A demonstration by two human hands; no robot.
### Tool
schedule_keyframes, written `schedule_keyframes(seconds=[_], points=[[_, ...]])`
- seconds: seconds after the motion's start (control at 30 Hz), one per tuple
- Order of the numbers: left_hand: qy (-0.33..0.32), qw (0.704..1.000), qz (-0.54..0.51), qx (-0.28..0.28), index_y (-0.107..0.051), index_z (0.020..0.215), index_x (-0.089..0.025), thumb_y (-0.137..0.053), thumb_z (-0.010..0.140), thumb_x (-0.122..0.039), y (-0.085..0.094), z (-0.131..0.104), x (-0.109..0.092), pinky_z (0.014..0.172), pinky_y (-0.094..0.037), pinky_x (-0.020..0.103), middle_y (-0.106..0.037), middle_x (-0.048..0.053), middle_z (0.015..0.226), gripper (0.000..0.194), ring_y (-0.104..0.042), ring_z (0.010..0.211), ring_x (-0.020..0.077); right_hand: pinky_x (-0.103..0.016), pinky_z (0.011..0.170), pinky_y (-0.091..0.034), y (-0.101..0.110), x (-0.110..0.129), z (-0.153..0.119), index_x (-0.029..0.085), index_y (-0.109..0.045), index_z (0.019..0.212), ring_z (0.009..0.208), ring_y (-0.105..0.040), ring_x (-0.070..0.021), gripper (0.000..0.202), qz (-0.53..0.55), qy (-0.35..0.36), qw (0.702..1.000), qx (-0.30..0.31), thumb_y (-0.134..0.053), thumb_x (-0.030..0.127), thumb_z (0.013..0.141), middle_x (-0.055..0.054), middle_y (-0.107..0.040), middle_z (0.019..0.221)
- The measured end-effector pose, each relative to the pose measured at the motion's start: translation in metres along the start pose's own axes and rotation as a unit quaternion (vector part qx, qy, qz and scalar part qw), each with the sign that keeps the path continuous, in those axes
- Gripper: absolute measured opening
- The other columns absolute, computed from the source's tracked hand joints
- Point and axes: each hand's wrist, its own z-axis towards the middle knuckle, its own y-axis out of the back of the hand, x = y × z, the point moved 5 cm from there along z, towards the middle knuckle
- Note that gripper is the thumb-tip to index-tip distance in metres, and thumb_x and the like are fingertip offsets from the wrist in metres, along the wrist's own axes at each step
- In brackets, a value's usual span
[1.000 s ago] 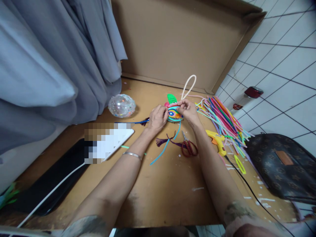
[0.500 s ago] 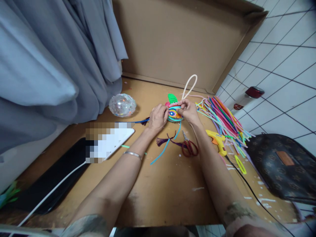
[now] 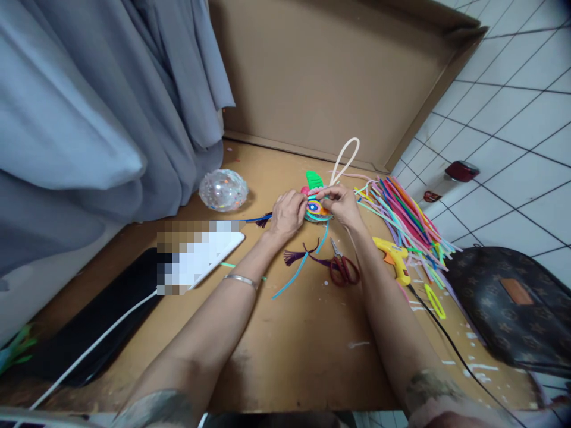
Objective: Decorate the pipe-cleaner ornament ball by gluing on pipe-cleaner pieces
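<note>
The colourful ornament (image 3: 316, 208) sat toward the far side of the counter (image 3: 285, 356), between both hands. The left hand (image 3: 288, 213) had its grip closed on the ornament's left edge, while the right hand (image 3: 342, 205) pinched the upper right in its grip (the exact contact there was hidden). A green leaf shape (image 3: 314, 179) rose behind, and a white loop (image 3: 345, 156) stood beyond the right hand. In front lay a dark tassel (image 3: 295, 257) and red-handled scissors (image 3: 342, 272). A yellow glue gun (image 3: 395, 258) rested rightward, near bright strips (image 3: 408, 220); a clear ball (image 3: 224, 191) sat leftward.
</note>
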Motion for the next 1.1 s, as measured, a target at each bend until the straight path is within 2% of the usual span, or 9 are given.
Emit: schedule_keyframes(seconds=[0.23,0.37,0.53,0.77,1.1], points=[[-0.003,0.999,-0.036,-0.005,-0.065,0.099,-0.018,-0.047,0.099,-0.024,0.0042,-0.0022,-0.0025,0.081,-0.049,0.034,-0.068,0.01,0.094,0.019,-0.063,0.087,0.0209,-0.029,0.068,-0.037,0.0013,0.0004,-0.0006,0.021,-0.073,0.063,0.067,-0.042,-0.0136,0.013,-0.049,0.009,0.999,-0.015,-0.062,0.014,0.062,0.003,-0.047,0.064],[0.021,0.998,-0.062,-0.021,-0.065,0.099,-0.017,-0.047,0.098,-0.021,0.0045,-0.0026,0.0011,0.081,-0.051,0.033,-0.069,0.01,0.095,0.018,-0.065,0.087,0.02,-0.029,0.068,-0.038,0.0007,-0.0004,-0.0009,0.02,-0.073,0.064,0.066,-0.043,-0.013,0.012,-0.046,0.008,0.999,-0.018,-0.062,0.014,0.063,0.003,-0.047,0.065],[0.04,0.996,-0.073,-0.025,-0.064,0.093,-0.019,-0.049,0.097,-0.023,0.0024,-0.0016,0.0032,0.081,-0.052,0.032,-0.069,0.009,0.093,0.016,-0.064,0.086,0.0193,-0.028,0.067,-0.039,0.0013,-0.0014,-0.0014,0.021,-0.074,0.065,0.066,-0.044,-0.0128,0.011,-0.047,0.01,0.999,-0.026,-0.063,0.016,0.064,0.003,-0.048,0.066],[0.028,0.996,-0.077,-0.021,-0.063,0.093,-0.02,-0.048,0.098,-0.024,0.0024,-0.0014,0.0006,0.079,-0.052,0.033,-0.068,0.009,0.092,0.017,-0.063,0.084,0.0193,-0.027,0.066,-0.041,-0.002,-0.005,0.0006,0.021,-0.072,0.065,0.066,-0.046,-0.0138,0.003,-0.031,0.003,0.999,-0.014,-0.071,0.024,0.067,0.003,-0.049,0.062],[0.018,0.999,-0.046,-0.022,-0.064,0.093,-0.019,-0.048,0.098,-0.023,-0.0015,-0.0007,0.0014,0.078,-0.051,0.031,-0.067,0.008,0.091,0.017,-0.062,0.082,0.0187,-0.028,0.066,-0.038,-0.0004,-0.0019,0.0011,0.02,-0.071,0.063,0.064,-0.044,-0.0127,0.008,-0.058,0.007,0.998,-0.026,-0.064,0.015,0.064,0.004,-0.047,0.063]])
